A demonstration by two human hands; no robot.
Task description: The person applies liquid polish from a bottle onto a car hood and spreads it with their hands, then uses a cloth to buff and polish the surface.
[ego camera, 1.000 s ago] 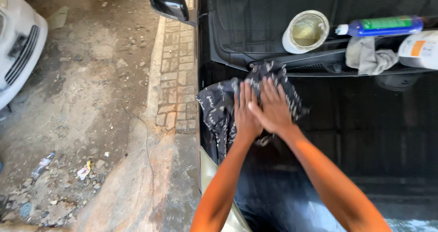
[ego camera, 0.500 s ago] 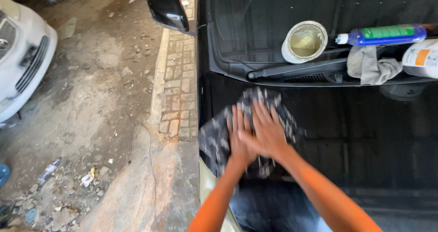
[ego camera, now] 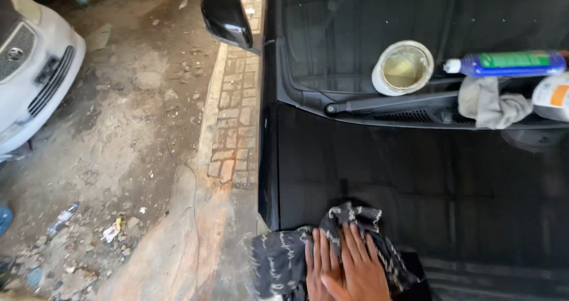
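Both my hands press flat on a black cloth with white markings (ego camera: 283, 259) that lies on the near left corner of a black car bonnet (ego camera: 415, 176). My left hand (ego camera: 319, 265) has its fingers together on the cloth, and my right hand (ego camera: 357, 266) overlaps it from the right. The fingers of both point toward the windscreen. The cloth hangs partly over the bonnet's left edge.
At the base of the windscreen stand an open round tin (ego camera: 403, 67), a blue bottle with a green label (ego camera: 510, 64) lying on its side, a grey rag (ego camera: 491, 104) and a white container (ego camera: 554, 96). A wing mirror (ego camera: 226, 18) sticks out left. A white car (ego camera: 32, 70) stands beyond littered dirt ground (ego camera: 118, 159).
My two hands have slid the cloth back along the bonnet, from near the wiper down to the near left corner. The bottles and tin have stayed put.
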